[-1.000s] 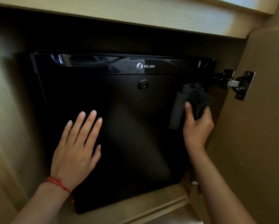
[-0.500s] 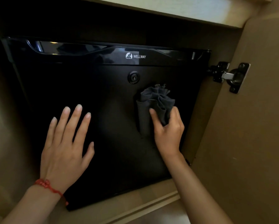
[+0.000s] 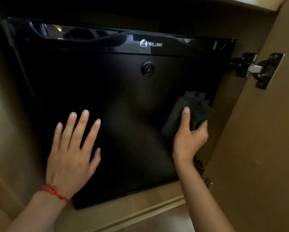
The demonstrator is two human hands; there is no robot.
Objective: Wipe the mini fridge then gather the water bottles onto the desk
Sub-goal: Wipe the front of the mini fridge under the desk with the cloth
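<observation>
The left hand [image 3: 71,154] lies flat with fingers spread on the lower left of the mini fridge [image 3: 107,91] door, steadying it inside the wooden cabinet [image 3: 257,148]. Toward the door's right edge, the right hand [image 3: 189,139] is clamped around a bunched dark cloth [image 3: 190,111] pressed to the black surface. Judging by this, the wiping step is still under way, and with no water bottles or table in view, the gathering appears not yet begun.
</observation>
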